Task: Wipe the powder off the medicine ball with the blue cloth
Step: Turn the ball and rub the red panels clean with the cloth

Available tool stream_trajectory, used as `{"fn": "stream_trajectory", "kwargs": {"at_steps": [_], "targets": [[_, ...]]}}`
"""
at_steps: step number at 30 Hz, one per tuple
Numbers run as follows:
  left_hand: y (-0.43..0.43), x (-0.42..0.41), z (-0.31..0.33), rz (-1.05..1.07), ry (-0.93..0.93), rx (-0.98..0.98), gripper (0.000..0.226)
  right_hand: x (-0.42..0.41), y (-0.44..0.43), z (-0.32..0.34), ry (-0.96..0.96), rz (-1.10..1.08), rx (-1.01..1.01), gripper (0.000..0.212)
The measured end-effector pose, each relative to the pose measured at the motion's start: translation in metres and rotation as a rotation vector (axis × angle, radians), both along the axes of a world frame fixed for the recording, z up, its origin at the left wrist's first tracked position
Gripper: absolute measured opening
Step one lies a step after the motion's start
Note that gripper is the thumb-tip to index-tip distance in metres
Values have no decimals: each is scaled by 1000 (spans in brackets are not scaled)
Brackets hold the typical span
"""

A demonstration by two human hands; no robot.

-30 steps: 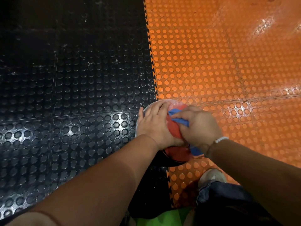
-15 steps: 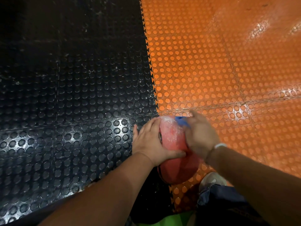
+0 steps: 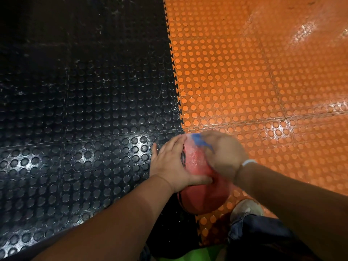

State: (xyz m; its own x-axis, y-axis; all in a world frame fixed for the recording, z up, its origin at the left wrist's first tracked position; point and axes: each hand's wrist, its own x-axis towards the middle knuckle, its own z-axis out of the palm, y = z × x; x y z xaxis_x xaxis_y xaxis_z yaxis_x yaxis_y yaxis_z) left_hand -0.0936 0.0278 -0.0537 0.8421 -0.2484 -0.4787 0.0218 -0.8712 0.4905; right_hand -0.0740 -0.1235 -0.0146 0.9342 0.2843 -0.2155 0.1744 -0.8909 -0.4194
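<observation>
A red medicine ball [image 3: 195, 162] with black markings sits on the floor at the seam between black and orange mats. White powder dusts its upper far side. My left hand [image 3: 173, 166] grips the ball's left side, thumb wrapped across the front. My right hand [image 3: 224, 153], blurred by motion, presses the blue cloth [image 3: 199, 141] against the ball's top right; only a small part of the cloth shows past the fingers.
Studded black rubber mat [image 3: 84, 110] lies to the left, studded orange mat [image 3: 263, 81] to the right. My shoe [image 3: 244, 208] and denim trouser leg [image 3: 259, 236] are just below the ball. A white band circles my right wrist.
My right hand has carried the blue cloth from the ball's middle up to its far top edge. The ball looks turned, with more powdery surface showing. My left hand keeps its hold.
</observation>
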Motion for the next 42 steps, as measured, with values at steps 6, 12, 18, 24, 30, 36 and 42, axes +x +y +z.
{"fn": "stream_trajectory", "kwargs": {"at_steps": [6, 12, 18, 24, 30, 36, 42], "targets": [[-5, -14, 4, -41, -5, -22, 132, 11, -33, -28, 193, -240, -78, 22], [2, -14, 3, -59, 4, -37, 131, 10, -28, -26, 122, -255, -119, 26], [3, -4, -3, -34, 7, -77, 131, -16, -24, 10, 189, 150, -166, 66], [-3, -1, -9, 22, -8, -106, 130, -22, -19, -22, -104, -129, 13, 53], [-7, 3, -9, 180, -11, -123, 131, 18, -7, -28, 98, -643, 319, 11], [4, 3, -19, 273, -36, -156, 109, 7, 39, -7, -272, 96, 200, 18], [-8, 5, -9, 136, 28, -145, 130, 40, -4, -16, 188, -425, 5, 17]]}}
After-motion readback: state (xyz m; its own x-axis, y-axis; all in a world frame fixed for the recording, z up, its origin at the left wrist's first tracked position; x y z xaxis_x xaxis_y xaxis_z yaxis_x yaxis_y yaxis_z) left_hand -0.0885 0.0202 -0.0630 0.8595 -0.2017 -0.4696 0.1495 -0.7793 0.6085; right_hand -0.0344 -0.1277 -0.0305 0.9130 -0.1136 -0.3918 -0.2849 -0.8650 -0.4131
